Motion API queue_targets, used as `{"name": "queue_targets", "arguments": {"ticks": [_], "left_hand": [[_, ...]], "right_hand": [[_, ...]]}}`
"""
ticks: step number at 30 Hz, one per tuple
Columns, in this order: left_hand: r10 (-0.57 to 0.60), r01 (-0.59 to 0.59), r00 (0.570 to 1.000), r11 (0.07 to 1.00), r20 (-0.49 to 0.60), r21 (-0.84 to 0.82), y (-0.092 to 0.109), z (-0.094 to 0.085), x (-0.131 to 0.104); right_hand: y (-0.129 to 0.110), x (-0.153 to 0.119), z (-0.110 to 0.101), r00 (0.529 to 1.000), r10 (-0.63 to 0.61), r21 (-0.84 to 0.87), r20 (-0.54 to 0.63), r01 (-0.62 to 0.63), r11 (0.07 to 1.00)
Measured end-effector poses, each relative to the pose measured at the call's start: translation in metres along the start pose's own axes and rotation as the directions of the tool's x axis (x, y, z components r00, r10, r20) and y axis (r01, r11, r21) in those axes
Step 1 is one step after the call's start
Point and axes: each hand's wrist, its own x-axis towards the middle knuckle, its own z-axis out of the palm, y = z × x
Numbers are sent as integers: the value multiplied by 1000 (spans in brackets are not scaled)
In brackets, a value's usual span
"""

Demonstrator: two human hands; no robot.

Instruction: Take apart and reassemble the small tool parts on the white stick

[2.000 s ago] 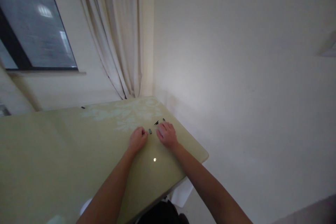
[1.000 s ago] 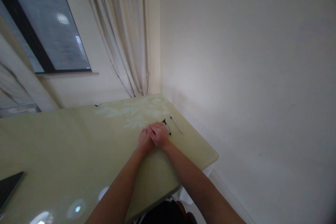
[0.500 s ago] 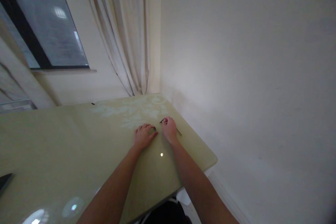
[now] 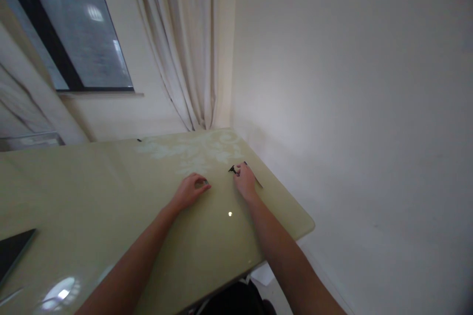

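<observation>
My left hand [image 4: 191,190] is at the middle of the table [image 4: 111,197], its thumb and fingers pinched round a small, dark, shiny piece [image 4: 206,182] too small to name. To its right, my right hand [image 4: 244,179] is closed on a small black T-shaped piece [image 4: 232,169], whose head sticks out to the left of the fingers. Just beyond the right hand is a thin dark stick [image 4: 259,183], partly hidden by that hand; whether it lies on the table or is held, I cannot tell.
A dark flat panel [image 4: 15,251] lies at the table's left. Near the back edge is a tiny black piece [image 4: 139,140]. A bare wall [image 4: 332,108] rises along the right side, and curtains [image 4: 185,49] hang behind.
My left hand has drawn away to the left with its small piece, widening the gap between the hands. The black T-shaped piece shows more clearly in my right hand. The view has shifted slightly.
</observation>
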Motion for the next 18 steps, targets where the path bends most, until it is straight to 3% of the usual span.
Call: {"name": "queue_targets", "arguments": {"ticks": [2,6,10,14,18], "left_hand": [[-23,22,999,999,-44,-29,-21,-21,-14],[-102,112,992,984,-76,139,-62,-65,-47],[-327,357,933,891,-151,281,-87,-99,-74],[-413,427,904,844,-115,325,-93,-112,-83],[-462,461,884,833,-74,307,-93,-113,-82]], "right_hand": [[-1,2,0,1000,0,75,6,0,997],[-7,0,5,999,-45,246,-21,49,968],[-23,-13,13,989,-140,459,-42,144,877],[-42,-31,17,978,-207,547,-2,175,819],[-52,-43,19,974,-204,604,96,106,790]]}}
